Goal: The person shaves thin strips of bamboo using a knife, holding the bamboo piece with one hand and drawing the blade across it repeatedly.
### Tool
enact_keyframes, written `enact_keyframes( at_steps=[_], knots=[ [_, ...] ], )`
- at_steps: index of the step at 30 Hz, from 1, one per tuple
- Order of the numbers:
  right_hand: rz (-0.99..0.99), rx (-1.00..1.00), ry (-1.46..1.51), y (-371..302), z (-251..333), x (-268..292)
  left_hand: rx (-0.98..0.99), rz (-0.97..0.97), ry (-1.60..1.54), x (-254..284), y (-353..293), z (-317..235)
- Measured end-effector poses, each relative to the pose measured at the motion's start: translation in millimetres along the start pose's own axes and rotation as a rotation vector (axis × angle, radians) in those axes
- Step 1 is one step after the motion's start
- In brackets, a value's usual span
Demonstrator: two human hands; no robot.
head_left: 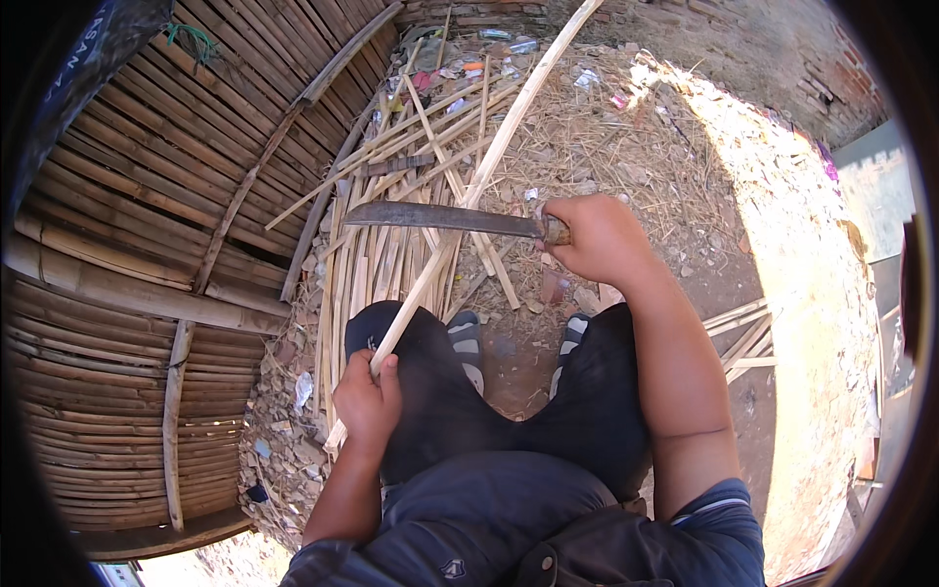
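Note:
A long pale bamboo strip (521, 110) slants from beside my left thigh up toward the far wall. My left hand (368, 399) is closed round its near part, with the thumb along it and a short end showing below the fist. In my right hand (599, 238) is the handle of a machete (445, 217), whose dark blade points left. The blade lies across the strip a little beyond my knees; I cannot tell whether its edge has cut in. The handle is mostly hidden by my fingers.
Several split bamboo strips (372, 264) are piled on the littered ground ahead and left. A slatted bamboo wall (127, 245) stands close on my left. More strips (748, 338) lie to the right, beside a sunlit band. A brick wall (743, 49) rises at the back.

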State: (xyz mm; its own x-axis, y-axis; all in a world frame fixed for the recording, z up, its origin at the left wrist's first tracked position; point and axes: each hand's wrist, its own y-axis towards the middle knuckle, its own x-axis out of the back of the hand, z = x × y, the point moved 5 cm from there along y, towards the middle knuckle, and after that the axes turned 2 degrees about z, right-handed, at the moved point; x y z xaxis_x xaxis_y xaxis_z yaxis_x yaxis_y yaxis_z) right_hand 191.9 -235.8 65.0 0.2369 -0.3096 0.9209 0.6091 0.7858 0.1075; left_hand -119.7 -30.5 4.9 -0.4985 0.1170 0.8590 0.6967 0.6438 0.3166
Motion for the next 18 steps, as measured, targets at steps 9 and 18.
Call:
enact_keyframes(
  at_steps=[9, 18],
  knots=[
    [0.076, 0.138, -0.063, -1.7, 21.8, -18.3, -0.027, 0.004, -0.001, -1.9, 0.5, -1.9],
    [0.008, -0.009, 0.008, 1.3, -4.5, -5.2, 0.014, 0.007, -0.04, -2.9, -0.6, 1.9]
  ],
)
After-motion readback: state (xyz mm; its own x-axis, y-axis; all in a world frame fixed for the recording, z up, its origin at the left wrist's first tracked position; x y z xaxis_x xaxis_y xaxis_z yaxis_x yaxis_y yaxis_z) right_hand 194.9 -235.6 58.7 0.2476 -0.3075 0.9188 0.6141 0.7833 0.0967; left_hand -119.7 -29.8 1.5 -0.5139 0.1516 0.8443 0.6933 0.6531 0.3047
